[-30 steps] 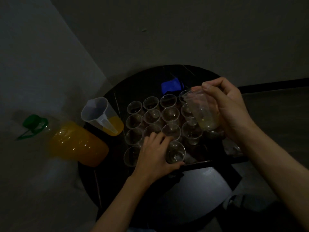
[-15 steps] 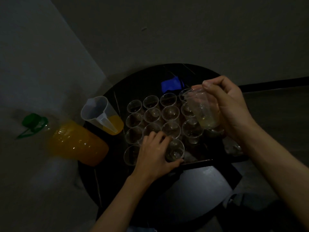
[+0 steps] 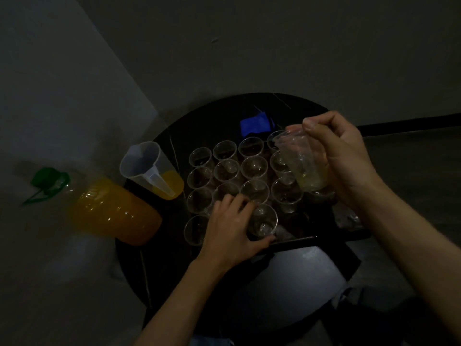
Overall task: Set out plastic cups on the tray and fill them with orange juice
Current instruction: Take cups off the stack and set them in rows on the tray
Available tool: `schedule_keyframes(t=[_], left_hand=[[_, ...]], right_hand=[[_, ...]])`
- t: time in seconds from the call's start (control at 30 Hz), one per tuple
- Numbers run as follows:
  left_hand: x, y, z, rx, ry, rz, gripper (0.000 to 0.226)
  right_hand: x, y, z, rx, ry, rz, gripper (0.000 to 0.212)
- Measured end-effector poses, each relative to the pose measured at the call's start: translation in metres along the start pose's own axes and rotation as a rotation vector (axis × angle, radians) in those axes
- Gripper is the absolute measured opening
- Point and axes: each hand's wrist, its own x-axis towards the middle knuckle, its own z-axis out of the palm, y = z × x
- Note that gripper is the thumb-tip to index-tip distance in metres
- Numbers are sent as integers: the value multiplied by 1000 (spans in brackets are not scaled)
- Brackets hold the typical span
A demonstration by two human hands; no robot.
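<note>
- Head view: the left hand (image 3: 232, 231) curls its thumb and fingers round a clear plastic cup (image 3: 263, 221), which stands in the near row on the dark rectangular tray (image 3: 299, 239).
- The right hand (image 3: 341, 158) is closed round tilted nested clear plastic cups (image 3: 301, 161), held above the tray's right side.

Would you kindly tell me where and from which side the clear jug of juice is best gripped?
Grip the jug by its handle, coming from the near side: the handle runs down the wall facing the person, the spout points away, and cups crowd its right.
</note>
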Motion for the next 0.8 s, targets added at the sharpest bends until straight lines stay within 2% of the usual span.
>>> schedule_keyframes(t=[0.37,0.5,0.7,0.8], left_hand=[[1,1,3,-26,13,-10,69],[2,0,2,-115,-15,-38,67],[4,1,-2,-147,-17,-41,79],[2,2,-2,-197,7,-59,78]], right_hand=[[0,2,0,0,-7,-10,39],[0,1,1,-6,1,-11,42],[1,2,-1,-15,-6,-30,34],[2,2,-1,-17,7,-34,38]])
